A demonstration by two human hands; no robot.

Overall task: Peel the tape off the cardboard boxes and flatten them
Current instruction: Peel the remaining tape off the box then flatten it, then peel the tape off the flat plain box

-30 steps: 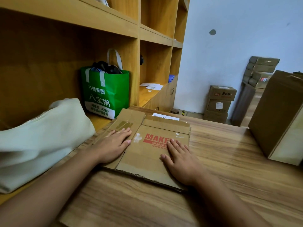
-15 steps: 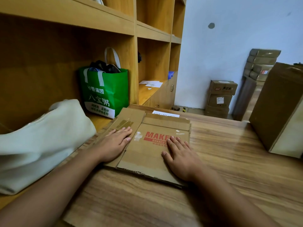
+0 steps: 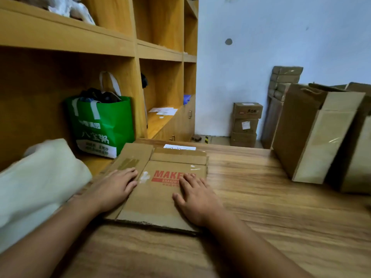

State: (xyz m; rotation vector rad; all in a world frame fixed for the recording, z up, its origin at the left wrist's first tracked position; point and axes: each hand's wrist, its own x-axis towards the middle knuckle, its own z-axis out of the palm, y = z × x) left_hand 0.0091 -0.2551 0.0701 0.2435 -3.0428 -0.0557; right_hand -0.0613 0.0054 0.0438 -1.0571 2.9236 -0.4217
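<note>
On the wooden worktop (image 3: 261, 227), seen from the head camera, a flattened cardboard box (image 3: 160, 199) with red lettering lies flat at the edge nearest the shelving. The left hand (image 3: 115, 188) rests palm down, fingers spread, on the box's left flap beside a strip of tape (image 3: 128, 163). The right hand (image 3: 195, 199) lies open and flat on the box's right part, covering the end of the lettering. Left of the box sits a green bag (image 3: 102, 129); right of it stands an upright cardboard box (image 3: 313, 135).

Wooden cubby shelving (image 3: 160, 55) meets a pale blue wall (image 3: 281, 37).
</note>
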